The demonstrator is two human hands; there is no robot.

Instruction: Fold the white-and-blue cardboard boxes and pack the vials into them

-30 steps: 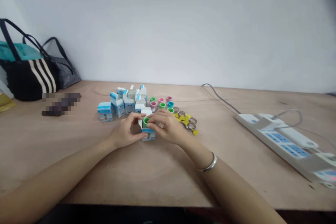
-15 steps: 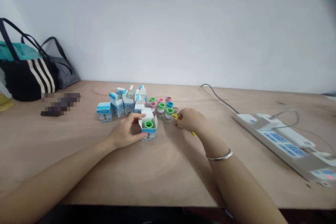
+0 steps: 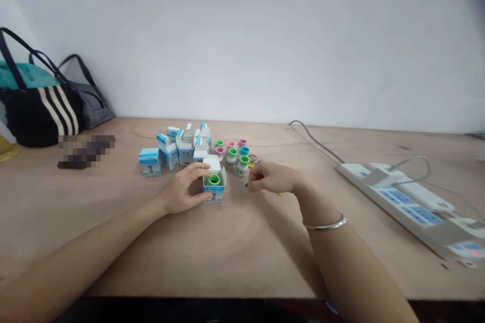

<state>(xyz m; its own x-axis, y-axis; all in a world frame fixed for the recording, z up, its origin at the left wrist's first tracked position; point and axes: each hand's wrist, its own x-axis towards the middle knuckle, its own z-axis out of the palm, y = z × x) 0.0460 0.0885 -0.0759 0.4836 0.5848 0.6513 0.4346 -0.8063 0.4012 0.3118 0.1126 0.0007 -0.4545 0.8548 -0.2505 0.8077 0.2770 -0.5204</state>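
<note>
My left hand (image 3: pixel 181 189) grips the side of a small white and blue carton (image 3: pixel 214 187), and a green-capped bottle (image 3: pixel 214 179) stands in the carton's open top. My right hand (image 3: pixel 271 179) is pinched at the fingertips, close beside a small glass bottle with a green cap (image 3: pixel 243 165). Whether those fingers hold some tiny item is too small to tell. Several more bottles with green, pink and blue caps (image 3: pixel 232 154) stand behind it. A yellow tag (image 3: pixel 280 194) shows just past my right hand, mostly hidden.
Several open cartons (image 3: pixel 168 157) stand together at the back left of the wooden table (image 3: pixel 261 257). A white power strip (image 3: pixel 409 202) with a grey cable (image 3: pixel 314 142) lies to the right. Two bags (image 3: pixel 43 116) and a pixelated dark object (image 3: pixel 86 151) sit far left.
My right hand has shifted left and closer to the bottles, with its fingers drawn tighter. My left hand stays on the carton.
</note>
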